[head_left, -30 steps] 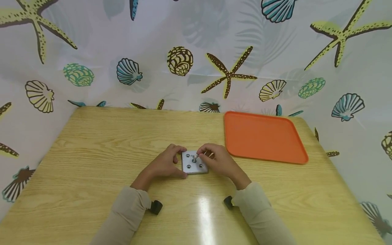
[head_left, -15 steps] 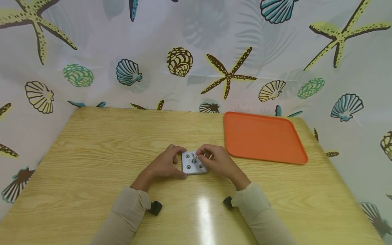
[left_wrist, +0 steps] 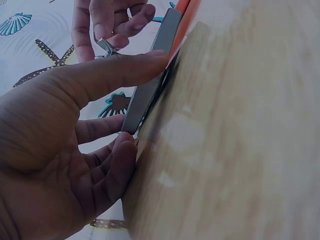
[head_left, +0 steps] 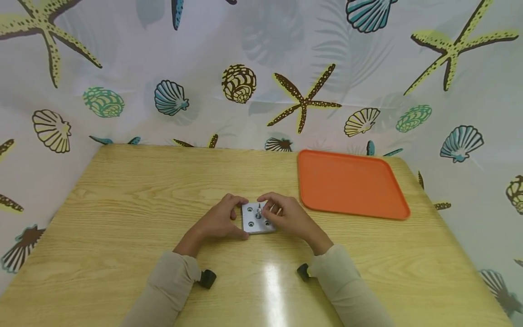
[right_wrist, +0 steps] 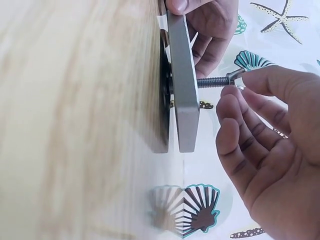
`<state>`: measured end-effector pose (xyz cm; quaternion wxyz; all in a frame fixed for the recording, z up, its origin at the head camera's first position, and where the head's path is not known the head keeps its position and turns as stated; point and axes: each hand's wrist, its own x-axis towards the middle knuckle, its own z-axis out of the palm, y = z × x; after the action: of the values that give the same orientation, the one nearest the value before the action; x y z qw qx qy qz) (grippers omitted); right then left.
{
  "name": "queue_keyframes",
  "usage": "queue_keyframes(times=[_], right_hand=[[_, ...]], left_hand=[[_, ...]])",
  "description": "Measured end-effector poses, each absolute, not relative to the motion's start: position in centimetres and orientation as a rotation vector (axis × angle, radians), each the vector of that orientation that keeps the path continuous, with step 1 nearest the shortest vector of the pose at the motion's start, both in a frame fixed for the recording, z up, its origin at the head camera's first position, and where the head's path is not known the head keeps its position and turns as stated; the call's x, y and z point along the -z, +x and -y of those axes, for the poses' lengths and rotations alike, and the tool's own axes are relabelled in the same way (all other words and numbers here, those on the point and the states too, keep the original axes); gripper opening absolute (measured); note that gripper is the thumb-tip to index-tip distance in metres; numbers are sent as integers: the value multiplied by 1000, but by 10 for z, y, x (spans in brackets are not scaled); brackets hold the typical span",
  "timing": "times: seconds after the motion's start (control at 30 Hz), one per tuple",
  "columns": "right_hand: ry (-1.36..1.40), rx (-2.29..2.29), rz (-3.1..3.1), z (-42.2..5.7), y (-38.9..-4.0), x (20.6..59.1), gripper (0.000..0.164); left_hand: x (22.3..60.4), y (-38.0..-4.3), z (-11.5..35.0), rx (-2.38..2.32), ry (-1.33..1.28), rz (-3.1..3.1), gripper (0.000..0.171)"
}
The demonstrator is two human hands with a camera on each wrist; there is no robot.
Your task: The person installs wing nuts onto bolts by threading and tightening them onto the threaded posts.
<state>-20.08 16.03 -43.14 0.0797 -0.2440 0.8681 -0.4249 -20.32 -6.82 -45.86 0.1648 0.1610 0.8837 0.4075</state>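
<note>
A square silver metal plate [head_left: 258, 228] with several holes lies flat at the middle of the table. My left hand [head_left: 218, 219] grips its left side, thumb at the near edge and fingers at the far edge. Through the plate's centre stands a wing bolt [right_wrist: 215, 82], its threaded shank showing above the plate in the right wrist view and a bit of it below. The thumb and index finger of my right hand [head_left: 289, 217] pinch the bolt's winged head. In the left wrist view the plate [left_wrist: 150, 80] is seen edge-on, with the wing head partly hidden by my thumb.
An orange tray [head_left: 353, 184] lies at the back right of the wooden table [head_left: 163, 177], to the right of the plate. A cloth [head_left: 212, 113] printed with shells and starfish hangs behind and at both sides. Each wrist wears a small black camera [head_left: 207, 278].
The wing head has turned a little, and my right fingertips have shifted slightly left around it. My left hand and the plate hold their place.
</note>
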Motion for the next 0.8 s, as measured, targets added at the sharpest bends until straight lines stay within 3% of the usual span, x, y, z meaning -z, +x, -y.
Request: queue_keyframes(times=[0.23,0.8], right_hand=[[-733,1215,-2566,-160,-197,436,28],[-674,1257,-2646,-166,-201,431,12]], left_hand=[[461,-197,70,-1157,426,-2500,84],[457,-202,67,-1140,441,-2519,84]])
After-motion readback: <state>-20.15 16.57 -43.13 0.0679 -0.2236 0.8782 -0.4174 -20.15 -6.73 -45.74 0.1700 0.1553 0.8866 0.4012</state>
